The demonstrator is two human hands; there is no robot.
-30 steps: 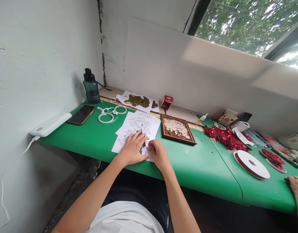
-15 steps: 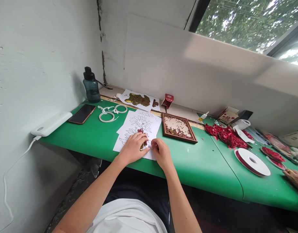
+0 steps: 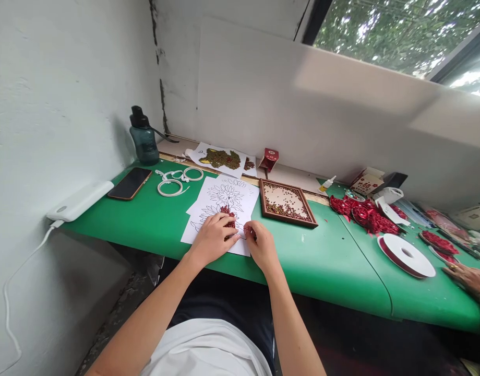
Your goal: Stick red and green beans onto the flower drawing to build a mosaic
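My left hand (image 3: 213, 234) lies over a sheet of paper (image 3: 246, 198) with line-drawn flowers, fingers stretched out. Small dark red beans (image 3: 229, 213) cover part of one drawn flower beside and partly under those fingers. At the paper's right edge my right hand (image 3: 259, 243) is closed, thumb and fingertips pinched low over the sheet. Whatever that pinch holds is too small to make out. Behind the right hand stands a shallow wooden tray (image 3: 311, 222) with loose red and green beans scattered in it.
Left of the paper are coiled white cables (image 3: 171, 188), a phone (image 3: 129, 184) and a bottle (image 3: 144, 138). A finished-looking bean picture (image 3: 222, 159) lies behind. A glue bottle (image 3: 327, 184), red ribbon pieces (image 3: 375, 216), a white spool (image 3: 410, 253) and another person's hand (image 3: 469, 279) are at right.
The view has shifted slightly. The other person's hand at the right has moved further onto the table, leftward. My hands stay in nearly the same place over the paper.
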